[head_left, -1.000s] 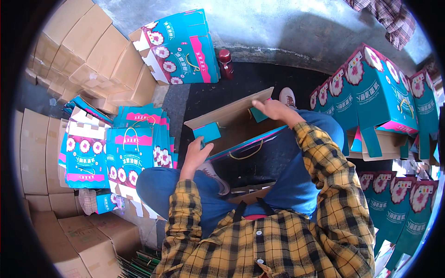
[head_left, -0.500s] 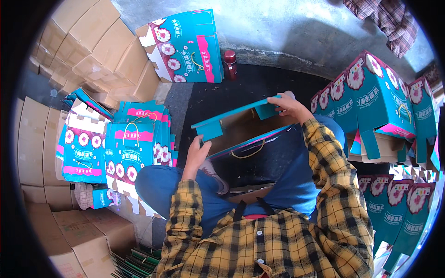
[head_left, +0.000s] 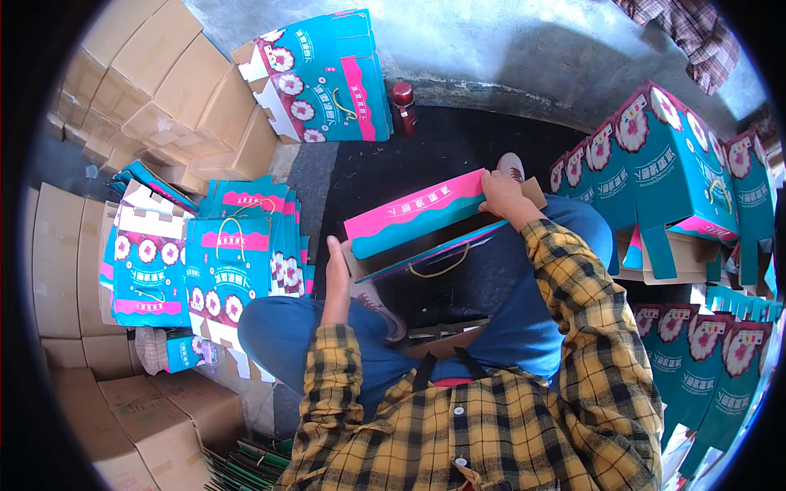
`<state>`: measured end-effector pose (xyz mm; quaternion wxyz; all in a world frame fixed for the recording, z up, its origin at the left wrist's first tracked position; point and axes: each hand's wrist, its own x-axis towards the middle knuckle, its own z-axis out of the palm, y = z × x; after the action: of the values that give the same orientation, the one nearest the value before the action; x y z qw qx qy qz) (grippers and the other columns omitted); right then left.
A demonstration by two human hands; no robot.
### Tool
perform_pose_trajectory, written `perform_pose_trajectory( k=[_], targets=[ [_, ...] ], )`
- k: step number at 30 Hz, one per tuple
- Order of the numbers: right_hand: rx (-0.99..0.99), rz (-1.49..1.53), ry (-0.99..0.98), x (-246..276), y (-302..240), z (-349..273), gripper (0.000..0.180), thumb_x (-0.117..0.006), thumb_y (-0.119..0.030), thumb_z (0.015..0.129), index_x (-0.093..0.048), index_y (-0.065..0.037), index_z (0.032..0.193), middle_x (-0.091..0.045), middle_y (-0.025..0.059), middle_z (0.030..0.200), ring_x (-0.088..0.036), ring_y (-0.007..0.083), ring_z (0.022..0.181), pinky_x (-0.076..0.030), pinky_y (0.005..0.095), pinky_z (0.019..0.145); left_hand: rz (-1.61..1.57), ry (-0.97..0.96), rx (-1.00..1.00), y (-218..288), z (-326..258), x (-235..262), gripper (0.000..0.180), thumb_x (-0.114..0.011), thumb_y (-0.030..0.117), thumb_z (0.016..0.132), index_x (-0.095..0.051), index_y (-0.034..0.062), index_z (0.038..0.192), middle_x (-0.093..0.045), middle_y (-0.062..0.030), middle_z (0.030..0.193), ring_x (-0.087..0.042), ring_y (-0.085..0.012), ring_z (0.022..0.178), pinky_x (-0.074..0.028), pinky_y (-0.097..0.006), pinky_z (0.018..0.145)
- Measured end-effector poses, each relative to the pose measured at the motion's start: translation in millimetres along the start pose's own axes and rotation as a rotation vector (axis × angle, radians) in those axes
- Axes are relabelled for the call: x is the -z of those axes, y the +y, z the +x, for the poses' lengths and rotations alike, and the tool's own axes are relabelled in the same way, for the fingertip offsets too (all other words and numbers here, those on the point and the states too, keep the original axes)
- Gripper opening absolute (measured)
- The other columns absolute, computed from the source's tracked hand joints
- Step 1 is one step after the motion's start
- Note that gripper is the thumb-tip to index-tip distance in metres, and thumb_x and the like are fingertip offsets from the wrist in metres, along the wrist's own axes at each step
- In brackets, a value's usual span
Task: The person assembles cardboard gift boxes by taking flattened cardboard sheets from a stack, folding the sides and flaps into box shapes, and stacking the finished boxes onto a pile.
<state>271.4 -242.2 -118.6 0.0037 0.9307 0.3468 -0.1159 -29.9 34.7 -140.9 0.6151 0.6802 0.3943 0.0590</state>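
Between my knees sits a teal and pink cardboard gift box, with one long flap tilted over its opening. A yellow cord handle hangs along its near side. At the box's right end, my right hand is closed on the flap's corner, thumb and fingers on opposite sides. My left hand stands upright against the left end, its fingers straight and together and the palm toward the box. A brown end flap sticks out past my right hand.
Folded teal cartons lie stacked to my left, with another flat stack against the wall. Brown cardboard boxes rise at the far left. Several set-up gift boxes stand at my right. A red flask stands near the wall.
The box's long flap has swung inward, so its pink and teal outer face shows. My left hand has let go of the teal tab and straightened against the end.
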Motion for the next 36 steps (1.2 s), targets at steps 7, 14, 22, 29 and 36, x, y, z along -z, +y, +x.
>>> perform_pose_trajectory(
  k=[7, 14, 22, 29, 36],
  targets=[
    [0.025, -0.028, 0.016, 6, -3, 1, 0.069, -0.09, -0.035, 0.073, -0.053, -0.003, 0.121, -0.066, 0.0173, 0.115, -0.067, 0.0361, 0.11, -0.055, 0.0436, 0.091, -0.001, -0.19, -0.099, -58, 22, -1, 0.066, -0.079, 0.03, 0.088, -0.052, -0.002, 0.139, -0.067, -0.014, 0.126, -0.066, -0.0244, 0.111, -0.051, -0.036, 0.095],
    [-0.155, 0.08, 0.26, 48, 24, -12, 0.049, -0.073, -0.05, 0.087, -0.073, -0.002, 0.1, -0.073, 0.0173, 0.09, -0.072, 0.0341, 0.089, -0.057, 0.0448, 0.083, 0.255, -0.125, -0.264, -75, 35, -4, 0.05, -0.078, 0.025, 0.084, -0.064, -0.0023, 0.123, -0.071, -0.0193, 0.111, -0.07, -0.0259, 0.102, -0.054, -0.038, 0.09],
    [0.295, 0.524, -0.65, 37, 24, -42, 0.095, -0.053, -0.076, 0.091, -0.055, 0.006, 0.138, -0.06, 0.0248, 0.137, -0.056, 0.0369, 0.13, -0.043, 0.0444, 0.11, 0.13, -0.162, 0.029, -31, 9, -10, 0.054, -0.078, 0.027, 0.084, -0.061, 0.0022, 0.129, -0.069, -0.0142, 0.114, -0.067, -0.0256, 0.105, -0.053, -0.044, 0.089],
    [0.201, 0.494, -0.526, 38, 36, -18, 0.101, -0.084, -0.06, 0.075, -0.049, 0.004, 0.144, -0.063, 0.0261, 0.131, -0.062, 0.0371, 0.123, -0.049, 0.042, 0.104, -0.171, -0.243, 0.325, -39, 13, 0, 0.074, -0.074, 0.049, 0.088, -0.045, 0.0168, 0.148, -0.05, -0.0164, 0.144, -0.048, -0.0408, 0.131, -0.038, -0.069, 0.1],
    [-0.165, 0.292, -0.176, -13, 44, -5, 0.107, -0.086, -0.064, 0.067, -0.052, 0.015, 0.132, -0.065, 0.0311, 0.126, -0.069, 0.0405, 0.108, -0.056, 0.042, 0.091, -0.352, -0.084, 0.493, -21, 7, -23, 0.084, -0.059, 0.074, 0.089, -0.044, 0.0184, 0.15, -0.05, -0.0155, 0.147, -0.049, -0.0367, 0.132, -0.041, -0.065, 0.101]
  ],
)
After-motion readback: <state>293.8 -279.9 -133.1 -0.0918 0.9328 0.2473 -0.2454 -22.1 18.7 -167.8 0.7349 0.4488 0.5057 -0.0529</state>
